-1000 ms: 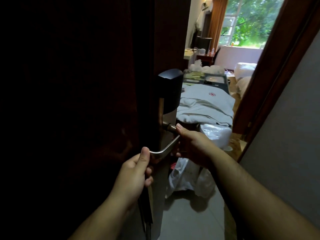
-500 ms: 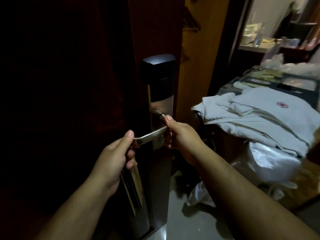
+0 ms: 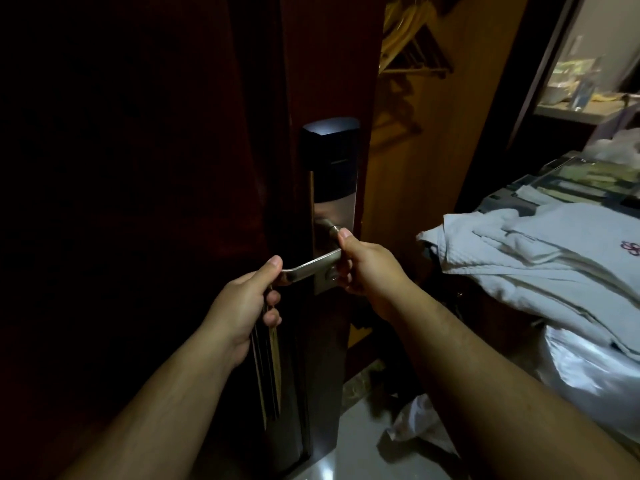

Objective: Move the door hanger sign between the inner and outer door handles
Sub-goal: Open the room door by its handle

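Brushed-metal lever door handle sticks out from a silver lock plate w/ black card-reader top, set on the edge of the dark reddish-brown wooden door. Left hand sits at the lever's free end, thumb on top, fingers clenched around the upper part of the thin flat door hanger sign. Sign hangs straight down below the lever, seen edge-on, pale stripe along one side; can't tell if its hole is over the lever. Right hand is at the lever's pivot end, fingers wrapped around it next to the lock plate, thumb pointing up. Right of the lever, well apart: pile of folded white towels w/ a small red emblem. Below the lever, near the door's bottom edge, crumpled white plastic bag on the grey tiled floor.
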Demonstrator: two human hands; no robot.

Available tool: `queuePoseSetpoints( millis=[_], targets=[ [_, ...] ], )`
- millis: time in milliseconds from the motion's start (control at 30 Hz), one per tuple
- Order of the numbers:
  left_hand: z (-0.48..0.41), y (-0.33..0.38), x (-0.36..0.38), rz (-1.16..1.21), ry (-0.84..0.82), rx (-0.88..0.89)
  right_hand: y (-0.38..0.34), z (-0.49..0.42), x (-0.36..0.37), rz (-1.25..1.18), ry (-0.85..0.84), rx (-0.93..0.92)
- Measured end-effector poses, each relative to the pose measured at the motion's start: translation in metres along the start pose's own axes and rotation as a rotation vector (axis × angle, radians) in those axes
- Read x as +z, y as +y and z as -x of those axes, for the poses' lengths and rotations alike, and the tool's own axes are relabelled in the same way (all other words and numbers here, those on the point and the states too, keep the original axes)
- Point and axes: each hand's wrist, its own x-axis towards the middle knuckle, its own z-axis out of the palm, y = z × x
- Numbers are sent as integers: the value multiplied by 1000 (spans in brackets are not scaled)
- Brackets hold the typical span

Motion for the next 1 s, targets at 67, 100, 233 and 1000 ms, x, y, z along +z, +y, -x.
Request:
queuePoseSetpoints(
  millis=[67, 100, 233, 1000],
  targets=[
    [-6, 1, -2, 4, -1, 5, -2, -7, 2, -5, 4, 13],
    [-9, 1, -3, 10, -3, 6, -3, -10, 4, -17, 7, 19],
    [-22, 3, -8, 21, -17, 11, -4, -25, 10, -44, 34, 30],
    [-58, 12, 11, 78, 316, 42, -15, -99, 5, 65, -228, -46]
  ],
)
